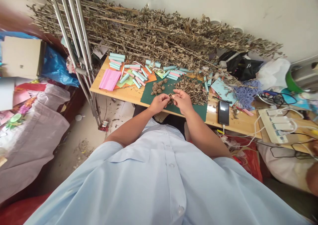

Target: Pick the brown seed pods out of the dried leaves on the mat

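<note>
One broad mass of dried stalks (159, 29) spans the far side of the scene, reaching the far part of the wooden table (129, 92). A green mat (146, 96) lies at the table's near edge; on its right side is a loose heap of dried leaves (195, 90), and left of that a cluster of brown balls (158, 87). Rolled paper tubes (139, 76) are scattered beyond the mat to the left; a phone (223, 112) lies to its right. Risks, as judged: a sweep of the right forearm could push leaves off the near edge; a nudge from the left hand could set the balls rolling; too hard a pinch could crumble the brittle material. The left hand (159, 104) has thumb and forefinger pressed together on a small dried scrap (171, 98). The right hand (182, 101) appears to grip the same scrap by thumb and curled finger, forefinger held apart. The scrap sits between both hands, over the mat, between balls and heap; its exact form is too small to tell.
</note>
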A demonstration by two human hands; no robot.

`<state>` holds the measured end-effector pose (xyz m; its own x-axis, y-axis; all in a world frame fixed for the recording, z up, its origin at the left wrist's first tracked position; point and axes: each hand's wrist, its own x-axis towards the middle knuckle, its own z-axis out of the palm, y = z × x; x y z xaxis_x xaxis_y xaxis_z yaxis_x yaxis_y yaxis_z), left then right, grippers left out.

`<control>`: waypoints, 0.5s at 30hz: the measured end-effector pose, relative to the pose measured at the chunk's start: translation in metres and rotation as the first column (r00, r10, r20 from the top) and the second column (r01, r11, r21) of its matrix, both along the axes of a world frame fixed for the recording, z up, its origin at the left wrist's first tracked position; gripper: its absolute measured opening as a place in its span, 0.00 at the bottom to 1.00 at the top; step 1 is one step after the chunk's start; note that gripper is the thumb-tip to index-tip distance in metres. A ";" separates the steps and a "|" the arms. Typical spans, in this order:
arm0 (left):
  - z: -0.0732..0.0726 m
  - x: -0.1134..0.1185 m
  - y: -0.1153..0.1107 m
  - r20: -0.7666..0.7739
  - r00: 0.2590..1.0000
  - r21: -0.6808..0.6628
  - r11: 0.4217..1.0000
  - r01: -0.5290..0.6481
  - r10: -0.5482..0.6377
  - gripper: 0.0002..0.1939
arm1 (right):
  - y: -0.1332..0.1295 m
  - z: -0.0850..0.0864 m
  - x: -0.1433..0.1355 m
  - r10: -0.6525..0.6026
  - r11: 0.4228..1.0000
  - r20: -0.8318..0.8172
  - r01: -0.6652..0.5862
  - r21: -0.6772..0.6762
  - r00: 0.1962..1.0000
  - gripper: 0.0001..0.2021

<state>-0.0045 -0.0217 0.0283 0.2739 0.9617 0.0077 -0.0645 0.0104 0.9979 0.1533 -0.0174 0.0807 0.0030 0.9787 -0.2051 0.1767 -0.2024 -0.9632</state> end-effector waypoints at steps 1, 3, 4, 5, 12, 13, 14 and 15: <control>0.001 0.000 0.000 -0.006 1.000 -0.012 1.000 -0.014 0.014 0.06 | -0.001 0.000 -0.001 -0.008 1.000 -0.002 0.008 0.004 1.000 0.25; 0.002 0.001 -0.001 -0.018 0.999 -0.042 0.998 -0.050 0.049 0.06 | -0.002 -0.002 -0.001 -0.016 1.000 0.007 0.016 0.017 1.000 0.25; 0.003 0.001 -0.002 -0.018 0.998 -0.053 0.996 -0.065 0.064 0.06 | -0.004 -0.003 -0.002 -0.013 1.000 0.022 0.012 0.028 1.000 0.25; 0.004 0.001 -0.002 -0.013 0.997 -0.059 0.995 -0.075 0.074 0.06 | -0.005 -0.004 -0.002 -0.005 0.999 0.044 0.003 0.039 0.999 0.25; 0.004 0.003 -0.003 0.018 0.998 -0.060 0.996 -0.063 0.065 0.05 | -0.013 -0.017 -0.005 0.002 0.981 0.256 -0.051 0.187 0.967 0.27; 0.003 0.003 -0.002 0.022 0.998 -0.057 0.996 -0.063 0.064 0.05 | -0.013 -0.018 -0.005 -0.001 0.979 0.273 -0.055 0.197 0.962 0.27; 0.003 0.003 -0.002 0.026 0.998 -0.052 0.997 -0.061 0.062 0.05 | -0.013 -0.019 -0.005 -0.001 0.978 0.280 -0.058 0.200 0.960 0.27; 0.002 0.003 -0.002 0.028 0.998 -0.047 0.997 -0.059 0.061 0.05 | -0.012 -0.020 -0.005 0.004 0.978 0.279 -0.062 0.199 0.960 0.27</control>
